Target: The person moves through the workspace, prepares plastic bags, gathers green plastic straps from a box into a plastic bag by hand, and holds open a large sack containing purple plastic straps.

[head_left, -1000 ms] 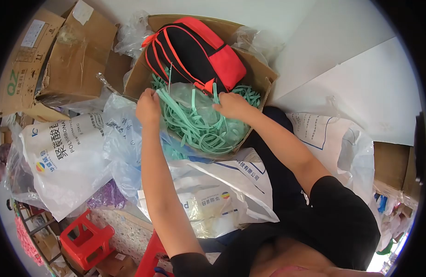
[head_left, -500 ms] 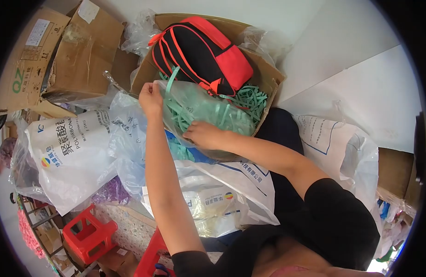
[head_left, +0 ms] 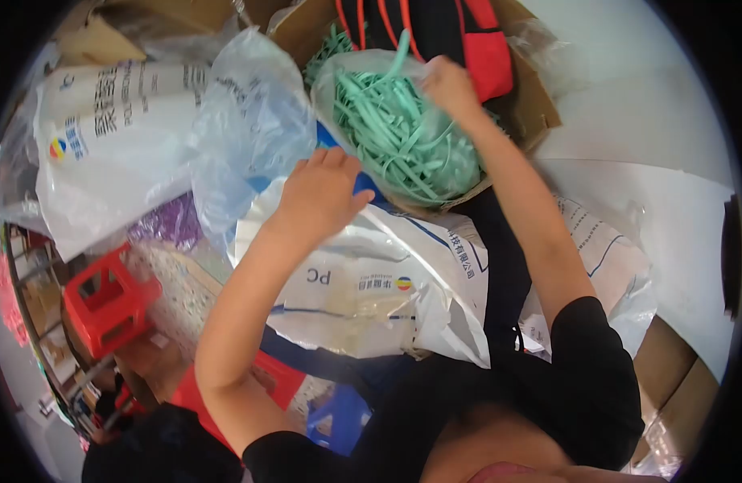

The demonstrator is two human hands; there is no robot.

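Observation:
A clear plastic bag [head_left: 407, 149] full of green strips lies open at the near side of the cardboard box. My right hand [head_left: 451, 87] is closed at the bag's upper right edge, beside the red and black backpack [head_left: 488, 56]; what it grips is blurred. Over the near edge of the box, my left hand [head_left: 324, 187] has its fingers spread and holds nothing. Beneath and beside it are the white printed sack [head_left: 363, 282] and something blue [head_left: 329, 137].
A white printed sack [head_left: 117, 153] and a bluish plastic bag [head_left: 254, 113] lie at left. Below them are a red stool [head_left: 109, 302] and a purple bag [head_left: 168, 224]. A dark rounded shape [head_left: 162, 447] shows at bottom left.
The view has shifted. My left hand has come off the bag's upper left and moved down toward me; my right hand has moved up to the bag's right edge. More green strips show.

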